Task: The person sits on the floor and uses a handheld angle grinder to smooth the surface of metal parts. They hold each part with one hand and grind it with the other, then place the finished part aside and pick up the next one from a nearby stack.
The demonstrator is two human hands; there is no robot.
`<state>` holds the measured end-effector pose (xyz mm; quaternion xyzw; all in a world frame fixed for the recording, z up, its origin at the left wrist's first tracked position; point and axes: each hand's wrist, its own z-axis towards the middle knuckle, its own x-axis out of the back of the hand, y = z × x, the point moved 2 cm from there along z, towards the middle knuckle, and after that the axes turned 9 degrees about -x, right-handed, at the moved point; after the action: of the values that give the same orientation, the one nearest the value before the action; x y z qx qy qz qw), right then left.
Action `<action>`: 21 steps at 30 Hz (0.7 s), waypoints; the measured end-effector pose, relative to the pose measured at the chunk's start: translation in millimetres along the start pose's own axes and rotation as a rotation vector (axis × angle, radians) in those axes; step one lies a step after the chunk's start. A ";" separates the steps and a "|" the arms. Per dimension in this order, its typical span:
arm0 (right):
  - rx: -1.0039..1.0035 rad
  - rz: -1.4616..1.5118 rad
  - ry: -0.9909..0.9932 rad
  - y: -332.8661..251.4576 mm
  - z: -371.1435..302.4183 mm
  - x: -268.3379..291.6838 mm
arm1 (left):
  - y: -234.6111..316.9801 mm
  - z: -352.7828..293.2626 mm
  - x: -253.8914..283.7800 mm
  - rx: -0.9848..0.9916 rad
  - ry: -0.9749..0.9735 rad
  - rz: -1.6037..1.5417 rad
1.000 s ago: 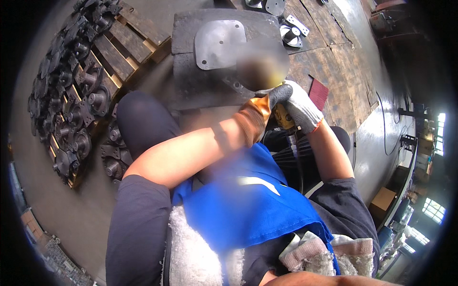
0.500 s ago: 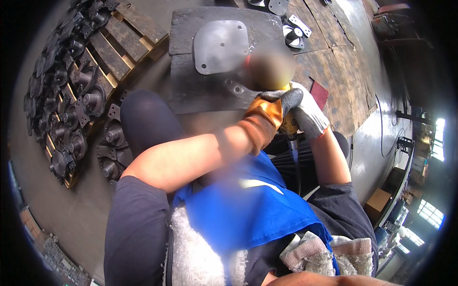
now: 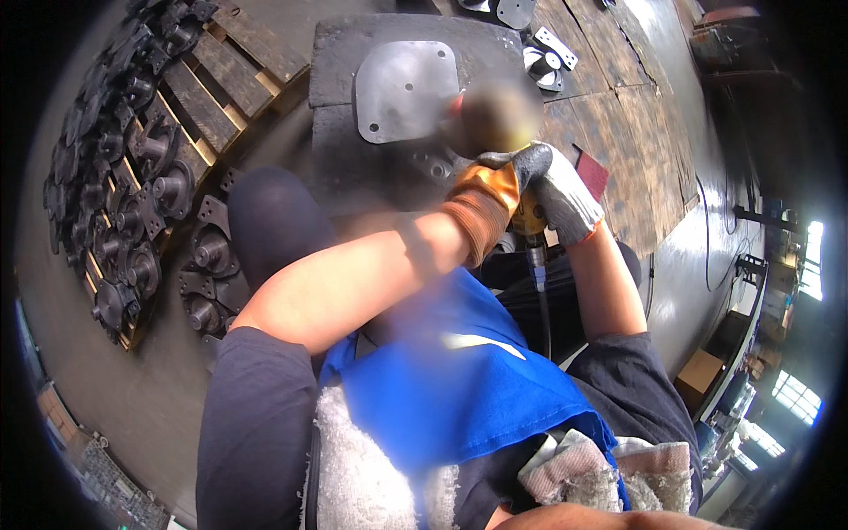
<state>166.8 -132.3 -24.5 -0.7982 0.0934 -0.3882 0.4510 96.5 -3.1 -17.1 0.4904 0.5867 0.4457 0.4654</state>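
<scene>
My left hand (image 3: pixel 496 187), in an orange glove with a dark coating, is closed around a yellow air sander (image 3: pixel 530 217). My right hand (image 3: pixel 566 200), in a white knit glove, grips the same tool from the right, its fingers partly hidden. The sander's round head is blurred, so its disc and any contact with metal cannot be made out. A hose fitting runs down from its body toward my lap. Just left of the head, a flat grey metal plate (image 3: pixel 408 92) with rounded corners and small holes lies on a dark wooden board (image 3: pixel 340 159).
A dark red abrasive pad (image 3: pixel 592 174) lies on the wooden tabletop (image 3: pixel 643 168) at right. Metal brackets (image 3: pixel 542 66) sit behind the board. Many flanged metal parts (image 3: pixel 172 187) crowd a pallet (image 3: pixel 196 104) at left. A cable (image 3: pixel 707 238) hangs at far right.
Both hands and the sander have shifted slightly left and away from me. More of the sander's lower body and hose fitting shows. The plate stays on the board.
</scene>
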 end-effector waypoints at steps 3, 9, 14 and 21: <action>-0.059 -0.128 0.035 -17.7 -3.8 -0.8 | 2.3 10.4 -6.7 0.111 0.025 -0.008; -0.212 0.147 0.013 -35.2 -16.3 -2.5 | -14.2 -10.8 -5.2 -0.462 -0.012 0.422; -0.429 0.747 -0.079 -13.4 -1.6 -27.4 | -21.8 -21.7 -1.9 -0.307 0.040 0.341; -0.240 0.230 -0.043 -41.8 -9.4 -23.5 | 3.9 -28.7 8.7 -0.181 0.002 0.244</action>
<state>135.9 -102.6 -1.2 -0.8385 0.2204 -0.3030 0.3958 68.2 4.1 -9.4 0.5137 0.4808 0.5505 0.4493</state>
